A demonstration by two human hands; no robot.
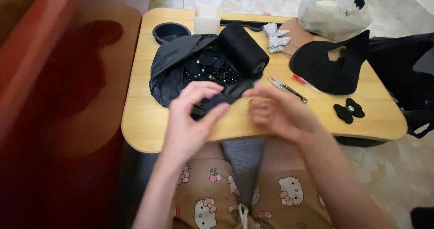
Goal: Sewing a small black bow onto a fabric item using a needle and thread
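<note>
My left hand (192, 116) and my right hand (275, 114) meet over the near edge of a small wooden lap table (144, 120). Between them they pinch a folded strip of black fabric (221, 100), the left hand at its lower end, the right at its upper end. Just behind the fabric lies an opened black plastic bag (172, 71) holding dark beads and small black pieces. A roll of black fabric (244, 48) rests against the bag.
Small snips (287, 89) and a red pen (300, 80) lie right of my hands. A finished black bow (349, 110), a silver bow (275, 37), cut black fabric (330, 68), a black cup (171, 31), a white box (207, 19) and a clear bag (332, 14) also sit there.
</note>
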